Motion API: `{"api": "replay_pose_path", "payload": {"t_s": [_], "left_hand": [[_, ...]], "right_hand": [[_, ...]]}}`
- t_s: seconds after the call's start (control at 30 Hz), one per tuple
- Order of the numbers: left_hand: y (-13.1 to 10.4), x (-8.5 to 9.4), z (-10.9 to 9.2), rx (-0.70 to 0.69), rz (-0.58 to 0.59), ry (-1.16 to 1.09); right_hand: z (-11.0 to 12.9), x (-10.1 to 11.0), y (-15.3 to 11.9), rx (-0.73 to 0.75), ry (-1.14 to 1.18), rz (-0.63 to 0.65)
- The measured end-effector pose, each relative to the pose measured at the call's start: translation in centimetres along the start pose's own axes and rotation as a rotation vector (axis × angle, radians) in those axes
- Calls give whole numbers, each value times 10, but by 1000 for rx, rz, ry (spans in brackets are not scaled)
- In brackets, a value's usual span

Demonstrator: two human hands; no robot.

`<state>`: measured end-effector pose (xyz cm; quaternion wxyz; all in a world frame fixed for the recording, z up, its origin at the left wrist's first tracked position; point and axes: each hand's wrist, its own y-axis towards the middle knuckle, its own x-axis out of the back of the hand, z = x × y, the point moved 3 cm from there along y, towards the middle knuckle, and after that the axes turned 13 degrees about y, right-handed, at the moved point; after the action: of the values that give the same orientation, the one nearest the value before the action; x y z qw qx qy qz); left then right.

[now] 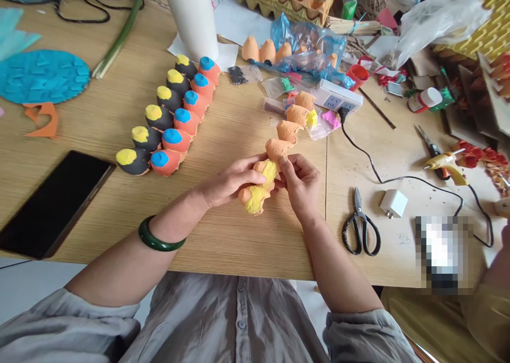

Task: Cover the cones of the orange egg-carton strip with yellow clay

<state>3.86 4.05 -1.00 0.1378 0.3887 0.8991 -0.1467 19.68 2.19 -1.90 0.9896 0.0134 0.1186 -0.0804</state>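
Note:
Both hands hold a strip of orange egg-carton cups (278, 132) above the table. Its two cups nearest me carry yellow clay (255, 199) on their sides. My left hand (235, 179) grips the strip from the left, a finger lying on the yellow patch. My right hand (300, 182) pinches the strip's right edge with the thumb; its other fingertips are partly hidden behind. To the left stand two finished-looking carton strips: a black strip with yellow tops (158, 117) and an orange-red strip with blue tops (187, 123).
Black-handled scissors (360, 222) and a white plug adapter (393, 202) lie right. A phone (58, 203) lies left. A white bottle (193, 20), blue plastic bag (311, 49) and power strip (338, 98) stand farther back. A glue gun (448, 165) and its cord cross the right side.

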Motion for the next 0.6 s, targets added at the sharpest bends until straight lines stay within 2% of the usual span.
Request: {"api": "replay_pose_path", "payload": {"t_s": [0.2,0.37,0.6], "left_hand": [[0,-2,1,8,-51,-11],[-4,-2,2,0,12,76],[-3,-6,-7,-131,-9,194]], "right_hand": [[2,1,-2,-31,43,10],[6,1,-2,-36,36,-5],[6,1,0,-85,113,-7]]}}
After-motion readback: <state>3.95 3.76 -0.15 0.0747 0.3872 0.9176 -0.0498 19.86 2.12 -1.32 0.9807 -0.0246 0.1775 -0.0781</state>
